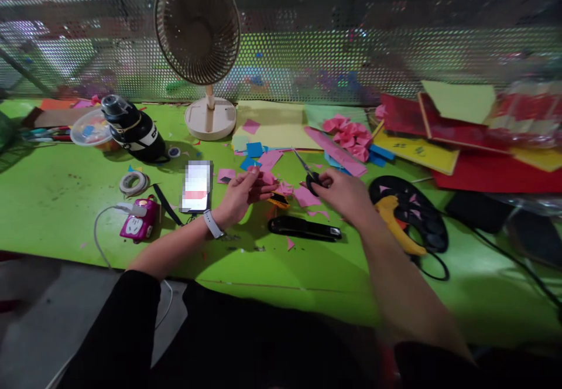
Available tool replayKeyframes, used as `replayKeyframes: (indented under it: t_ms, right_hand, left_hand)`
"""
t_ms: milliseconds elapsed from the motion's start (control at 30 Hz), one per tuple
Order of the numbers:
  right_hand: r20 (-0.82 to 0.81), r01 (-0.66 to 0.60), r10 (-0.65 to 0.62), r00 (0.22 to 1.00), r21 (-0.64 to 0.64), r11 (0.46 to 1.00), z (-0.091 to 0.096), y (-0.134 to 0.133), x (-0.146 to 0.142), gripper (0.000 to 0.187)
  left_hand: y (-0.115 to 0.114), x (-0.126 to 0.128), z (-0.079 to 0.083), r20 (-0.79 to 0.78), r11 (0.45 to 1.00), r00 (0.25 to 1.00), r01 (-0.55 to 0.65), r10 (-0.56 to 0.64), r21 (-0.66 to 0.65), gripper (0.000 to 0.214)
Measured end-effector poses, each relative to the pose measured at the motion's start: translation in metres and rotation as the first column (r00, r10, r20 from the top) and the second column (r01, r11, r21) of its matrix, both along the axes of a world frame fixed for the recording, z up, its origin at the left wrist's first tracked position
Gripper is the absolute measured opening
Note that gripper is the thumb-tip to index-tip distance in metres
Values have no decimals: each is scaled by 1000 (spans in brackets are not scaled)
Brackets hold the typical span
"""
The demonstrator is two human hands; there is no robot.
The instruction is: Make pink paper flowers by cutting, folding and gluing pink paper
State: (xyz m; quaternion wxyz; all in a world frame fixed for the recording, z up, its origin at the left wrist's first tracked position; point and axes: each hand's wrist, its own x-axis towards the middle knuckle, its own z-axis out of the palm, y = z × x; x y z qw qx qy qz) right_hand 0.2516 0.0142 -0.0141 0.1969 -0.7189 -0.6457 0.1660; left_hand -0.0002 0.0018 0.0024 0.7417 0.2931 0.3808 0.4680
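In my right hand is a pair of scissors, its black handles in my fingers and its blades pointing up and left. My left hand pinches a piece of pink paper, with some fingers stretched below it. Pink scraps and blue paper squares lie around both hands. Just below the hands lies a black stapler, with a small yellow-and-black object above its left end. A heap of crumpled pink paper pieces sits farther back.
A fan stands at the back by the perforated metal screen. To the left are a phone, a black bottle, a tape roll and a magenta device with a cable. Red folders and a black fan-shaped object are at right.
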Motion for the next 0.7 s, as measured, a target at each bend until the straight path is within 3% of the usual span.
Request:
replayKeyframes:
  t_ms: [200,400,567,700]
  right_hand:
    - [259,40,-2,966,-141,989,-10,10,8,33]
    - [372,35,39,927,-192,981,-12,15,15,33]
    - [346,9,91,934,-278,960,-10,16,27,25]
    - [379,-30,135,915,-269,963,-5,11,31,28]
  left_hand:
    - [1,0,-5,78,999,996,45,-47,24,13]
    - [-2,1,-12,-19,985,996,90,-88,150,25]
    - [-9,6,-21,-183,918,976,176,-116,355,36]
    - [-14,11,-24,-239,861,960,242,-146,447,39]
